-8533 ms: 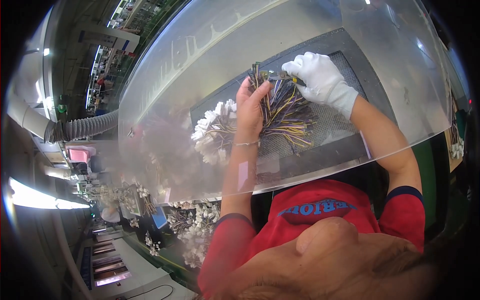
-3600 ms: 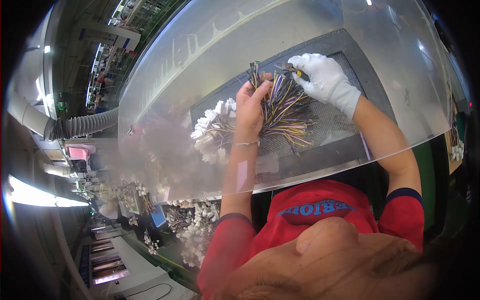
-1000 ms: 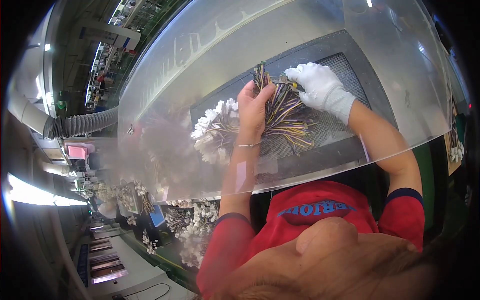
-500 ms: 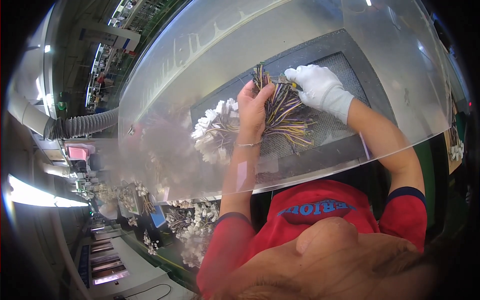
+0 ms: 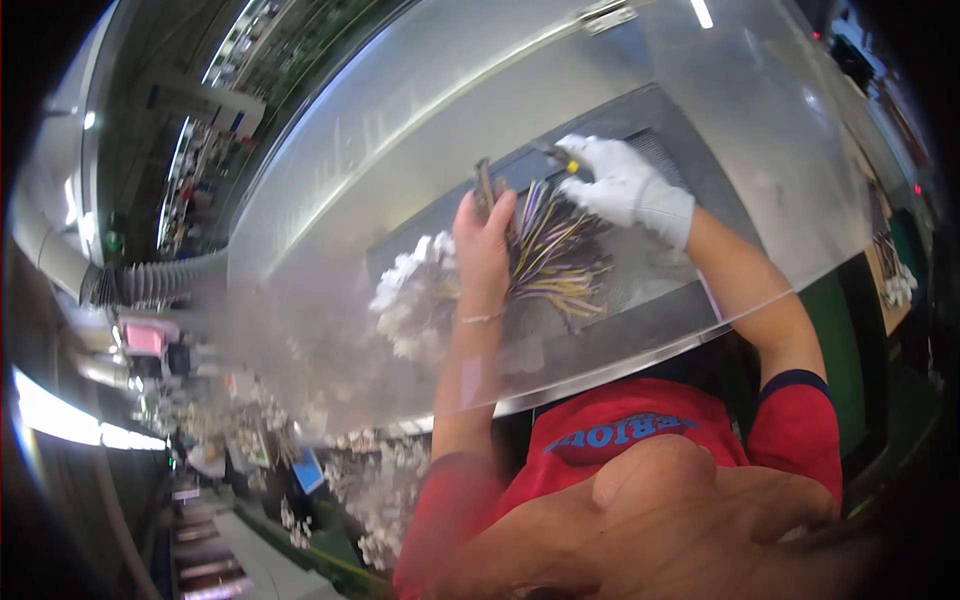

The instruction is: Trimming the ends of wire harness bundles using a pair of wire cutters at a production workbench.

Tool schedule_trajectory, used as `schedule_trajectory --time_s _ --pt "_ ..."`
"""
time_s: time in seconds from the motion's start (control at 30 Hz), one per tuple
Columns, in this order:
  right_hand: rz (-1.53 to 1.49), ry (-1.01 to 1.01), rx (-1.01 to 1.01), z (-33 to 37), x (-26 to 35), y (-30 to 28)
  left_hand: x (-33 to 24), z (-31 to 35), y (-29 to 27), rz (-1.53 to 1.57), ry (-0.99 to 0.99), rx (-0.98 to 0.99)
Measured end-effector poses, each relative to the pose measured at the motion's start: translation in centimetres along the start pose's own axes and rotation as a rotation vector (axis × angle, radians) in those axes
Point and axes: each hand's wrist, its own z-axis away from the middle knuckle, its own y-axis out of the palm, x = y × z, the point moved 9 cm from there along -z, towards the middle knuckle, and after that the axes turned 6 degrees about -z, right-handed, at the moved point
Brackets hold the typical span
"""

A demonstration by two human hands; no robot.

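My bare left hand (image 5: 483, 250) pinches a small upright cluster of wire ends (image 5: 485, 182) between thumb and fingers. Fanned out just right of that hand lies a thick bundle of yellow, purple and dark wires (image 5: 555, 255). White plastic connectors (image 5: 405, 290) are heaped on its left side, blurred by the transparent cover. My right hand (image 5: 625, 185), in a white glove, is closed around a small pair of pliers (image 5: 560, 157) with a yellow patch on the handle. The plier tips point left, apart from the held wires.
A curved transparent cover (image 5: 330, 200) arches over both hands, its front edge (image 5: 600, 370) crossing above my forearms. Beneath the wires is a dark framed mesh panel (image 5: 680, 150). A ribbed hose (image 5: 165, 278) reaches the cover's left side. More white connectors (image 5: 390, 480) hang at lower left.
The pliers have come away from the wire cluster, leaving a gap between them. The whole view has shifted and blurred a little; my left hand still pinches the wires.
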Motion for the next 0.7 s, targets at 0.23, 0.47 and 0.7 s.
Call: schedule_trajectory --time_s 0.23,0.47,0.7 --pt "-0.863 0.265 0.345 1.2 0.3 0.9 0.1 0.5 -0.1 0.022 -0.029 -0.009" --pt "0.155 0.174 0.381 0.5 -1.5 -0.4 -0.1 0.2 0.8 -0.016 0.036 0.071" --pt "-0.579 0.234 0.598 1.9 -0.1 0.2 0.4 0.4 -0.3 0.007 -0.016 -0.017"
